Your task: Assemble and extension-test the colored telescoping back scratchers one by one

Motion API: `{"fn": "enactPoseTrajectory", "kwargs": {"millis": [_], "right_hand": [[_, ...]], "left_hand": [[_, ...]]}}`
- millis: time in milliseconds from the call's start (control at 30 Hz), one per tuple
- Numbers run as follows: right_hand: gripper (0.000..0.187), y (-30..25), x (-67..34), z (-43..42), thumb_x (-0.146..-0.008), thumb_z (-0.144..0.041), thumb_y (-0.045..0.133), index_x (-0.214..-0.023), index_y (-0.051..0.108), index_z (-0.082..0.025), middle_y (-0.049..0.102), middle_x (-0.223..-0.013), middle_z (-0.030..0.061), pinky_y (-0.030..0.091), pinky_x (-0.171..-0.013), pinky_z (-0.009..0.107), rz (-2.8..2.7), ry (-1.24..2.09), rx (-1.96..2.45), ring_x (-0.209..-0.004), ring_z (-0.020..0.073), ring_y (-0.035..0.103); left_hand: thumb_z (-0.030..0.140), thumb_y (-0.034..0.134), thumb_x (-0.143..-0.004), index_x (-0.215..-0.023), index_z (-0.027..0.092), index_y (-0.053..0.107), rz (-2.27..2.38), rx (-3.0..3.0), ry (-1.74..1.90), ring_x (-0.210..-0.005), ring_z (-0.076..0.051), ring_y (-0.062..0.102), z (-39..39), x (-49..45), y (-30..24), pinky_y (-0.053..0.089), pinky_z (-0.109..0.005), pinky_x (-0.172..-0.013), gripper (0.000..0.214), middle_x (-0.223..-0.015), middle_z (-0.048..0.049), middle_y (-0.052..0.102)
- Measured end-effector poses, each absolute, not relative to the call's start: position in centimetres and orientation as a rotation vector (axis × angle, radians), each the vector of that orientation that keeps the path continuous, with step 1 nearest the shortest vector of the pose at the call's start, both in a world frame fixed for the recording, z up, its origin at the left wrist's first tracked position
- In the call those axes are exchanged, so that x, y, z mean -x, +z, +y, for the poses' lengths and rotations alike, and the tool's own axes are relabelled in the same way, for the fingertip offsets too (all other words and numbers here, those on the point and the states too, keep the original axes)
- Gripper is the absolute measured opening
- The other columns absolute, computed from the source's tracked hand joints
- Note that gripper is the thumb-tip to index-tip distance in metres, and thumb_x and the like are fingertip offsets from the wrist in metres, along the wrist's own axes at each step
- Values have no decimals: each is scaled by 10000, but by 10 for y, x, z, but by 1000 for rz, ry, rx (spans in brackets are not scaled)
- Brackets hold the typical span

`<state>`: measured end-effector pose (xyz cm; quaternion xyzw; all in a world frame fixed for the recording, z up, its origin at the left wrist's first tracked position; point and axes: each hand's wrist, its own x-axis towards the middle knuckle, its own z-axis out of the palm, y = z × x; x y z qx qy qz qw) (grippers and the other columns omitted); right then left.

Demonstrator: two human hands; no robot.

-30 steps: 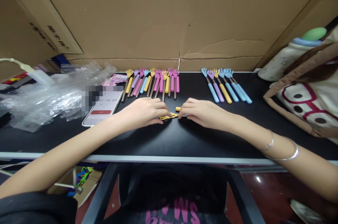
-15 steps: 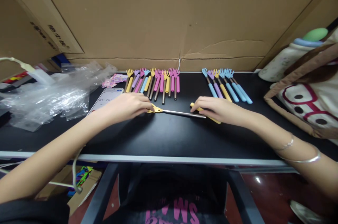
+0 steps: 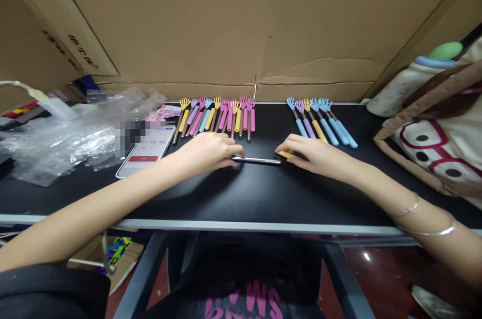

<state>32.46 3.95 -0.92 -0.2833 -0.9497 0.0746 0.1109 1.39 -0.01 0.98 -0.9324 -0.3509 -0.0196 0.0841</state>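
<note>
A yellow telescopic back scratcher (image 3: 256, 160) lies across the black table (image 3: 241, 198), its metal rod showing between my hands. My left hand (image 3: 205, 152) is closed over the claw end, which is hidden under the fingers. My right hand (image 3: 314, 154) is closed on the yellow handle end. Behind my left hand lies a row of several scratchers (image 3: 216, 117) in pink, yellow, purple and blue. Behind my right hand lies a smaller row (image 3: 320, 123), mostly blue.
A phone (image 3: 147, 150) with a running timer lies left of my left hand. Crumpled clear plastic bags (image 3: 71, 133) cover the table's left part. A cloth bag (image 3: 440, 143) stands at the right. Cardboard (image 3: 241, 23) walls the back.
A second ago the hands were close together on the short scratcher. They pulled apart and the rod stretched out. Now they have come closer again and the rod shows shorter.
</note>
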Motion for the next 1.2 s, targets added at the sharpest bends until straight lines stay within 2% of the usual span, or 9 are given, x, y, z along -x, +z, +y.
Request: {"fn": "enactPoseTrajectory", "kwargs": {"millis": [200, 333, 467, 600, 833, 1033, 1200], "right_hand": [[186, -17, -328, 45, -894, -278, 577, -1058, 620, -202, 637, -843, 42, 453, -664, 277, -2715, 143, 947, -760, 182, 617], [168, -19, -329, 47, -896, -253, 559, -1041, 626, -202, 619, -780, 27, 428, -624, 261, -2695, 129, 973, -710, 170, 599], [191, -13, -328, 47, -948, -301, 507, -1056, 627, -197, 646, -868, 48, 431, -622, 264, -2700, 150, 948, -700, 156, 601], [226, -5, -325, 51, -974, -304, 479, -1112, 624, -199, 672, -1014, 78, 464, -710, 284, -2682, 140, 906, -816, 170, 639], [219, 1, -310, 59, -975, -267, 484, -1124, 626, -194, 684, -1052, 96, 478, -715, 292, -2544, 0, 852, -856, 185, 652], [263, -10, -309, 52, -1018, -301, 432, -1144, 625, -176, 692, -1049, 106, 499, -731, 297, -2473, -155, 827, -875, 196, 672], [298, -14, -312, 44, -1026, -315, 405, -1162, 636, -186, 688, -1089, 104, 508, -734, 303, -2488, -188, 908, -888, 203, 685]], "left_hand": [[299, 611, -952, -1077, 205, 695, -1105, 2760, -22, -874, -209, 712, 5, -36, 2, 452, -263, -655, 178, -976, -40, 737], [252, 609, -920, -1022, 204, 703, -1167, 2758, -60, -800, -183, 713, 6, -33, 2, 384, -242, -576, 147, -954, -20, 756], [259, 625, -876, -993, 225, 707, -1235, 2721, -138, -748, -166, 696, 6, -25, 7, 319, -235, -535, 147, -937, 6, 764], [275, 598, -879, -976, 220, 704, -1227, 2649, -280, -731, -157, 672, 10, -17, 13, 335, -236, -543, 154, -930, 7, 756], [315, 511, -984, -1055, 204, 690, -1083, 2537, -466, -914, -201, 673, 15, -10, 9, 432, -255, -645, 222, -918, -38, 736], [366, 460, -1031, -1095, 244, 682, -1167, 2512, -479, -775, -160, 685, 11, -6, 4, 354, -249, -546, 261, -1005, -2, 738], [388, 418, -1045, -1087, 242, 692, -1199, 2484, -525, -783, -171, 693, 10, -4, 2, 353, -257, -544, 313, -1002, -14, 745]]}}
